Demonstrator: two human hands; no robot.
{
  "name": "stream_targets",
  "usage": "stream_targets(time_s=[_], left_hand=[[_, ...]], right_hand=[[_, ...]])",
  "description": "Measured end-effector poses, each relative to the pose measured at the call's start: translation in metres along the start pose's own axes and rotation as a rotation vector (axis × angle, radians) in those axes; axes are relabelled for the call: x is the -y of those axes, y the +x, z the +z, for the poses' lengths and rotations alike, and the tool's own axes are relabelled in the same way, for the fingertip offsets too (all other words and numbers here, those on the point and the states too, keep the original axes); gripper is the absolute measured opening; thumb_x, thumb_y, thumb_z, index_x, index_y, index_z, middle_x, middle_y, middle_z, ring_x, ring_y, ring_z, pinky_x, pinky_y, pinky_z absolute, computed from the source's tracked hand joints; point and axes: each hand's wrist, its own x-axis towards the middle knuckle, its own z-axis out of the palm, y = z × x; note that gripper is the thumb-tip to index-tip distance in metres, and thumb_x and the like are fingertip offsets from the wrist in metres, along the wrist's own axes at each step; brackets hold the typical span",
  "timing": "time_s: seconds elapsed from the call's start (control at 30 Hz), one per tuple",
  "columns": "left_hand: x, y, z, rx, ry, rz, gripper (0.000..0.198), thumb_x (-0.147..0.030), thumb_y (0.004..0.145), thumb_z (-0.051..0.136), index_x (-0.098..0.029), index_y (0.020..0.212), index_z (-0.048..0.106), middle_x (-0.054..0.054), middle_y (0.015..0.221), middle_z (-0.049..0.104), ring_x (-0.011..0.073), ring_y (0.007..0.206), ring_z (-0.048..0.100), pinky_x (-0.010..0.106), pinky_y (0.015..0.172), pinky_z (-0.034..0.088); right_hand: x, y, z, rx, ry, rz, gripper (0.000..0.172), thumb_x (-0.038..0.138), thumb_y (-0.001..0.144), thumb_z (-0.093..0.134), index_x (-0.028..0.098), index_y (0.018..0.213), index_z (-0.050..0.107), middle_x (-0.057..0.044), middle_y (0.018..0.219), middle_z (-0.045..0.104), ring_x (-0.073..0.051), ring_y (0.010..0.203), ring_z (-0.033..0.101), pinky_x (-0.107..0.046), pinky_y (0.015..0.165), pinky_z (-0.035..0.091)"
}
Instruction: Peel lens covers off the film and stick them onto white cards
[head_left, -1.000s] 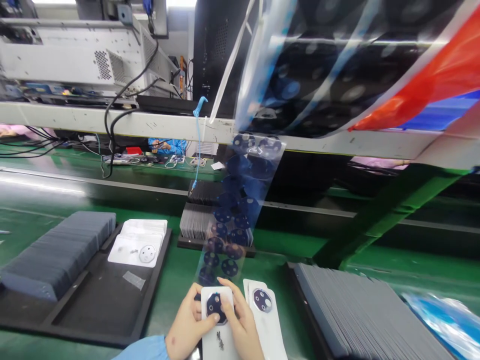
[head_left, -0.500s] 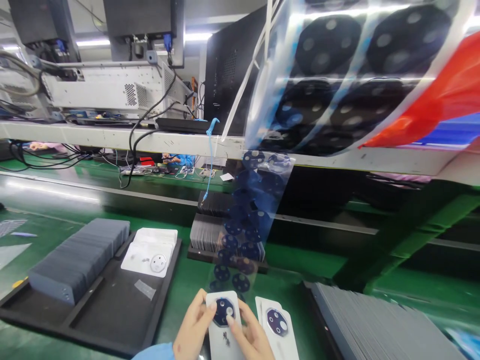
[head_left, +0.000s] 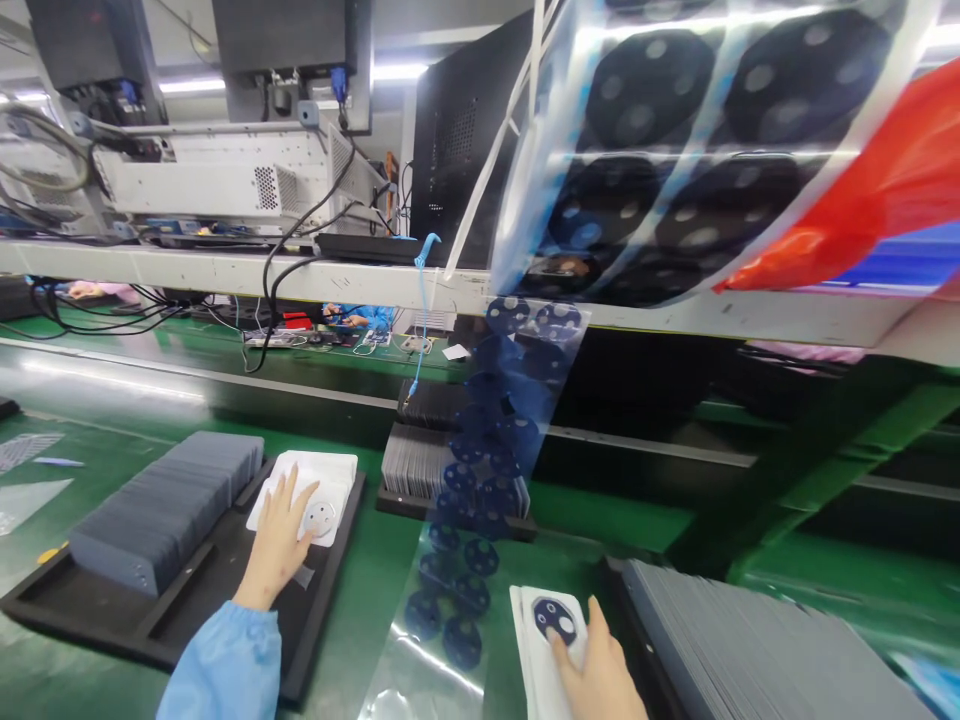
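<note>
My left hand (head_left: 277,540), in a light blue sleeve, reaches over a small stack of white phone back covers (head_left: 334,475) in the black tray. Its fingers are spread and touch the top cover, which has a pale round camera area. At the lower right, my right hand (head_left: 600,675) holds a white back cover (head_left: 536,665) with a dark blue camera-shaped film disc (head_left: 553,612) on it. The thumb rests by the disc and the fingers lie along the right edge. Other white covers lie under or beside it.
A clear strip (head_left: 480,480) of dark discs hangs from a big roll (head_left: 675,150) down to the green table. Grey panels (head_left: 165,510) stand in the black tray (head_left: 315,630). More grey panels (head_left: 765,640) line the right. A shelf beam (head_left: 360,280) crosses above.
Both hands were together on one white cover at the lower centre. The left moved up-left to the tray's stack; the right moved right with the cover to the other white covers.
</note>
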Motion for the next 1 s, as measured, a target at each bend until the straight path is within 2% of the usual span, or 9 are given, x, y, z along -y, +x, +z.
stream_targets(time_s=[0.07, 0.17, 0.27, 0.37, 0.43, 0.53, 0.67, 0.83, 1.0], left_hand=[[0.007, 0.001, 0.009, 0.103, 0.002, -0.016, 0.064, -0.022, 0.075, 0.056, -0.024, 0.137, 0.042, 0.009, 0.155, 0.006, 0.0357, 0.143, 0.012, 0.059, 0.114, 0.02], [0.009, 0.002, 0.017, 0.207, -0.032, -0.048, 0.065, -0.032, 0.078, 0.054, -0.025, 0.14, 0.037, 0.01, 0.154, 0.011, 0.0358, 0.143, 0.012, 0.062, 0.112, 0.017], [0.009, 0.004, 0.019, 0.219, -0.049, -0.042, 0.063, -0.036, 0.08, 0.052, -0.024, 0.14, 0.037, 0.009, 0.151, 0.025, 0.0322, 0.142, 0.019, 0.061, 0.114, 0.013], [0.007, 0.008, 0.016, 0.169, -0.05, -0.039, 0.057, -0.037, 0.078, 0.056, -0.022, 0.132, 0.046, 0.008, 0.148, 0.033, 0.0306, 0.141, 0.022, 0.059, 0.115, 0.009], [0.004, 0.01, 0.011, 0.108, -0.045, -0.046, 0.052, -0.038, 0.074, 0.061, -0.018, 0.121, 0.052, 0.01, 0.145, 0.037, 0.0304, 0.14, 0.025, 0.057, 0.116, 0.007], [-0.001, 0.012, 0.002, 0.022, -0.063, -0.045, 0.041, -0.042, 0.074, 0.063, -0.015, 0.103, 0.056, 0.011, 0.122, 0.059, 0.0276, 0.124, 0.047, 0.051, 0.116, 0.014], [-0.007, 0.007, -0.006, -0.068, -0.123, -0.05, 0.032, -0.049, 0.08, 0.055, -0.018, 0.089, 0.06, 0.005, 0.094, 0.068, 0.0228, 0.095, 0.06, 0.035, 0.093, 0.042], [-0.015, -0.003, -0.011, -0.336, -0.219, -0.192, 0.044, -0.059, 0.081, 0.049, -0.018, 0.092, 0.064, 0.005, 0.097, 0.068, 0.0183, 0.092, 0.062, 0.026, 0.082, 0.045], [-0.035, -0.01, -0.019, -0.519, -0.615, -0.464, 0.046, -0.057, 0.063, 0.07, -0.018, 0.088, 0.066, 0.001, 0.084, 0.067, 0.014, 0.079, 0.061, 0.022, 0.076, 0.045]], right_hand=[[0.006, -0.008, 0.01, -0.158, -0.11, -0.14, 0.099, 0.065, 0.068, 0.027, -0.005, 0.137, 0.039, -0.028, 0.13, 0.041, -0.046, 0.111, 0.045, -0.058, 0.088, 0.039], [0.02, -0.023, 0.02, -0.315, -0.013, -0.377, 0.075, 0.063, 0.083, 0.029, 0.008, 0.131, 0.048, -0.018, 0.131, 0.044, -0.036, 0.117, 0.046, -0.051, 0.092, 0.042], [0.032, -0.038, 0.03, -0.175, 0.046, -0.69, 0.05, 0.05, 0.091, 0.042, 0.022, 0.131, 0.047, -0.006, 0.13, 0.05, -0.023, 0.12, 0.048, -0.037, 0.099, 0.044], [0.042, -0.049, 0.047, 0.1, -0.11, -0.899, 0.052, 0.046, 0.089, 0.05, 0.029, 0.138, 0.041, 0.001, 0.14, 0.04, -0.022, 0.13, 0.04, -0.039, 0.11, 0.039], [0.047, -0.053, 0.059, 0.23, -0.204, -0.897, 0.067, 0.047, 0.085, 0.056, 0.029, 0.144, 0.03, 0.003, 0.149, 0.024, -0.025, 0.138, 0.028, -0.045, 0.115, 0.034], [0.051, -0.052, 0.074, 0.311, -0.275, -0.842, 0.078, 0.047, 0.084, 0.058, 0.026, 0.148, 0.018, 0.004, 0.151, 0.01, -0.027, 0.141, 0.02, -0.048, 0.117, 0.03], [0.042, -0.047, 0.088, 0.337, -0.304, -0.808, 0.058, 0.039, 0.093, 0.04, 0.019, 0.146, 0.027, -0.001, 0.146, 0.028, -0.023, 0.136, 0.033, -0.041, 0.113, 0.039], [0.031, -0.054, 0.091, 0.298, -0.304, -0.818, 0.059, 0.026, 0.087, 0.054, 0.019, 0.143, 0.036, -0.002, 0.138, 0.043, -0.021, 0.126, 0.047, -0.037, 0.106, 0.047], [0.033, -0.06, 0.086, 0.274, -0.283, -0.822, 0.05, 0.04, 0.082, 0.063, 0.029, 0.129, 0.053, 0.003, 0.132, 0.05, -0.021, 0.11, 0.058, -0.038, 0.099, 0.053]])
